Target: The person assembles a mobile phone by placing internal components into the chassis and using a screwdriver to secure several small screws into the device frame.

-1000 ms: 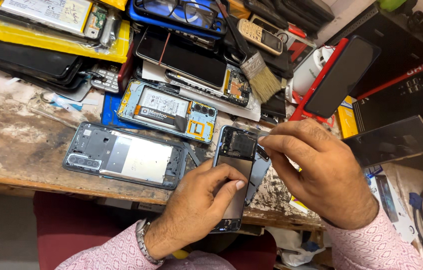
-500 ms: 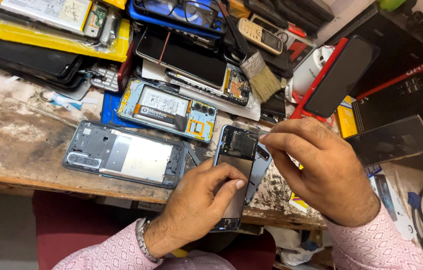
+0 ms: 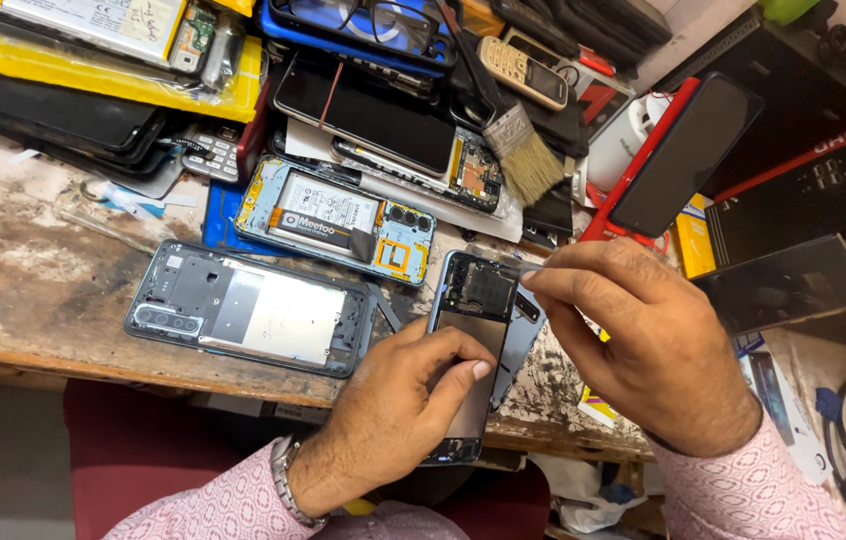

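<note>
In the head view, the left hand [image 3: 398, 410] clamped an opened black phone [image 3: 470, 335] at the near edge of the worn wooden workbench [image 3: 33, 290], thumb pressed on its inner plate. The right hand [image 3: 658, 350], fingers pinched shut on a thin metal tool [image 3: 528, 268], touched the tip to the phone's upper right corner. A stripped phone frame [image 3: 248, 308] lay just left, a battery-fitted blue phone [image 3: 343, 220] and a brush [image 3: 521, 160] behind.

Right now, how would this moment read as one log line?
left hand: steadies opened dark phone | right hand: pinches thin metal tool at phone's top | surface: worn wooden bench
</note>
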